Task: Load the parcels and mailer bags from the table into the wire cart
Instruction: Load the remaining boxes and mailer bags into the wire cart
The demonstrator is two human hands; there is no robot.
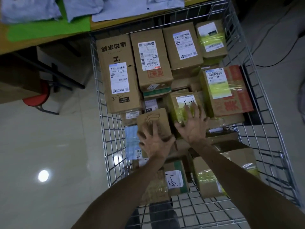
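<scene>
The wire cart [99, 100] stands against the table and holds several cardboard parcels with white labels. My left hand [154, 141] lies with spread, bent fingers on a small plain brown box [153, 118] in the cart's middle. My right hand [193, 124] presses with spread fingers on a yellow-taped box [181, 100] with a handwritten label beside it. Several grey mailer bags [82, 7] lie on the table [49, 40] at the top of the view.
A blue mailer bag [131, 142] is wedged against the cart's left wall. A red stool [37, 98] and dark table legs stand under the table at left. A black cable [280, 57] runs over the floor at right. Pale tiled floor lies to the left.
</scene>
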